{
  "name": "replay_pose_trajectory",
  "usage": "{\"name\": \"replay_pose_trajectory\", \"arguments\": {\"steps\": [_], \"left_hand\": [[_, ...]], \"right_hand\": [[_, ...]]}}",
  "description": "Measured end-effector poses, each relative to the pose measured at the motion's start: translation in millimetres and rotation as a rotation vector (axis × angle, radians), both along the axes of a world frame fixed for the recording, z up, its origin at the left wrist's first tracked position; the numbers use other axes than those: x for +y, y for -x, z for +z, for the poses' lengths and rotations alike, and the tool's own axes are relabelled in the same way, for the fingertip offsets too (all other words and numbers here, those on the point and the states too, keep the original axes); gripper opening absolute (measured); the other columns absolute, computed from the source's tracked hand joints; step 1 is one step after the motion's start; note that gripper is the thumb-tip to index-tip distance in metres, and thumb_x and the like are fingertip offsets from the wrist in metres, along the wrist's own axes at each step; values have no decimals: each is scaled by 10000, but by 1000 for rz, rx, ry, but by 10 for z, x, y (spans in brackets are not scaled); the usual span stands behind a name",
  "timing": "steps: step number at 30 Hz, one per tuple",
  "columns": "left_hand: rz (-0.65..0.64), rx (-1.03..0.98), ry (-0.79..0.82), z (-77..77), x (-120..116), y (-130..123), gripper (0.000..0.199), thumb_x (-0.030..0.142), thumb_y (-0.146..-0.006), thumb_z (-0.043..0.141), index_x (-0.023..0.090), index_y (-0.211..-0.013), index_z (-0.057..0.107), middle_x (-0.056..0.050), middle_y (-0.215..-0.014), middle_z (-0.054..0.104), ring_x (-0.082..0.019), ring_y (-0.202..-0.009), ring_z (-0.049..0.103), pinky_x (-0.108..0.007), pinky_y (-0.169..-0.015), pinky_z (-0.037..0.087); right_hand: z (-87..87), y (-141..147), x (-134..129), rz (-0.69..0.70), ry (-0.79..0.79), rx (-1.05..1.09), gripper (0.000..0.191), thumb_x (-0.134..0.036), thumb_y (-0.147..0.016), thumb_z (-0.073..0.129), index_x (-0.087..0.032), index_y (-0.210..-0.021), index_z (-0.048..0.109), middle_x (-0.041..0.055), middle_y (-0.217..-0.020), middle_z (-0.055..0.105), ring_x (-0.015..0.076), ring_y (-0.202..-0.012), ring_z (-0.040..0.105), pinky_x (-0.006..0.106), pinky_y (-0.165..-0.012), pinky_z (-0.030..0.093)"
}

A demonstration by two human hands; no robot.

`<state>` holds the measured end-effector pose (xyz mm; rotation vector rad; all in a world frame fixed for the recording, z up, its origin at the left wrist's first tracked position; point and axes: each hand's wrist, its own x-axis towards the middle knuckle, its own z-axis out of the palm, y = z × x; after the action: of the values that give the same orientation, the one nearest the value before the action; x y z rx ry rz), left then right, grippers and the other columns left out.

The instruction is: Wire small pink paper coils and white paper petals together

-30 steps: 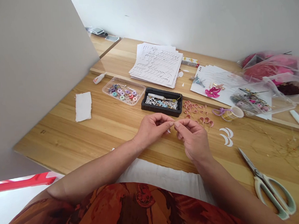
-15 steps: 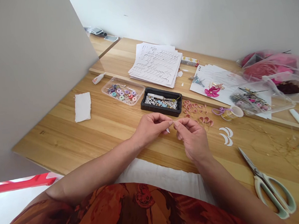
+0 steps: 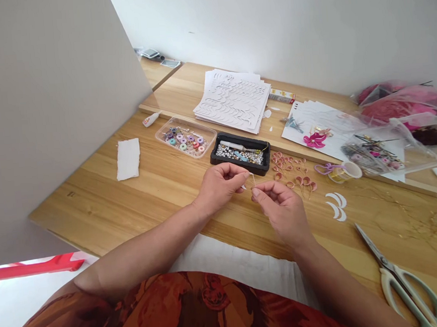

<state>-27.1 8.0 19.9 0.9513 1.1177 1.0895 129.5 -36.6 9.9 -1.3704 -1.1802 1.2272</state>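
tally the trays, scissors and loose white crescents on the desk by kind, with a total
clear plastic tray: 1
black tray: 1
scissors: 1
white paper crescents: 4
total: 7

pinched item [image 3: 252, 180]: too small to tell, perhaps thin wire | scissors [image 3: 406, 290]: handles cut off at bottom edge | bag contents [image 3: 372, 154]: blurred behind plastic

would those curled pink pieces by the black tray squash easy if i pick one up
Probably yes: the curled pink pieces look like thin, hollow paper loops, so they'd likely dent under a pinch. They seem very light, and a push could scatter them.
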Motion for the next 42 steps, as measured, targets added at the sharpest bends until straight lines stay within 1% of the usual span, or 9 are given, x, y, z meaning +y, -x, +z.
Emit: {"name": "replay_pose_trajectory", "arguments": {"steps": [5, 13, 17, 20, 26, 29, 32, 38, 42], "left_hand": [[-26, -87, 63, -8, -2, -7, 236, 315, -674, 846, 137, -729, 701, 14, -682, 677, -58, -519, 574, -198, -536, 470], [-74, -159, 148, -31, -4, -14, 268, 344, -657, 855, 133, -697, 695, 25, -600, 616, -52, -518, 502, -177, -484, 370], [-29, -73, 48, -33, -16, -13, 244, 343, -681, 831, 142, -720, 697, 14, -648, 647, -68, -548, 516, -200, -514, 397], [-16, 100, -83, -23, -41, -11, 196, 328, -736, 788, 153, -736, 700, -5, -684, 677, -93, -586, 544, -224, -553, 425], [-56, 479, -469, -25, -86, 6, 89, 232, -835, 677, 175, -775, 710, -30, -752, 687, -124, -668, 570, -249, -629, 445], [-137, 526, -551, -9, -100, 22, 99, 226, -854, 660, 177, -775, 696, -25, -733, 653, -127, -671, 551, -251, -632, 428], [-212, 492, -534, 28, -115, 34, 106, 244, -856, 662, 172, -781, 685, -17, -714, 624, -126, -661, 528, -253, -626, 412], [-325, 197, -280, 79, -110, 44, 171, 318, -822, 711, 151, -805, 675, -27, -744, 649, -119, -655, 541, -243, -612, 418], [-300, -7, -160, 64, -85, 45, 246, 373, -784, 769, 147, -797, 674, -9, -711, 635, -102, -637, 542, -235, -625, 428]], "right_hand": [[9, -19, -16, 19, -102, -193, 156, -348, -869, 690, -194, -864, 712, 18, -718, 676, 145, -644, 576, 273, -578, 408], [-45, -34, 22, 58, -95, -131, 169, -363, -876, 681, -196, -852, 692, -3, -655, 659, 141, -598, 589, 262, -568, 430], [-22, -15, -65, 62, -278, -431, 127, -300, -928, 627, -217, -889, 715, -24, -630, 623, 116, -514, 490, 266, -516, 375], [24, -21, -105, 90, -462, -627, 100, -230, -932, 614, -232, -928, 714, -11, -697, 668, 132, -568, 544, 287, -590, 427], [249, -116, -83, 69, -661, -755, 71, -172, -894, 648, -227, -851, 665, -3, -721, 664, 151, -643, 564, 310, -661, 450], [351, -190, -53, 7, -639, -735, 79, -180, -897, 661, -229, -835, 664, -12, -704, 642, 138, -615, 529, 301, -631, 436], [379, -253, -12, -12, -587, -658, 80, -208, -908, 665, -226, -832, 680, -14, -706, 636, 126, -592, 497, 288, -575, 403], [226, -313, 135, -37, -352, -324, 135, -318, -864, 732, -215, -780, 706, -13, -656, 615, 119, -571, 480, 274, -533, 375], [85, -267, 189, -30, -126, -15, 170, -372, -788, 797, -220, -801, 721, -28, -631, 614, 92, -496, 420, 252, -468, 316]]}}
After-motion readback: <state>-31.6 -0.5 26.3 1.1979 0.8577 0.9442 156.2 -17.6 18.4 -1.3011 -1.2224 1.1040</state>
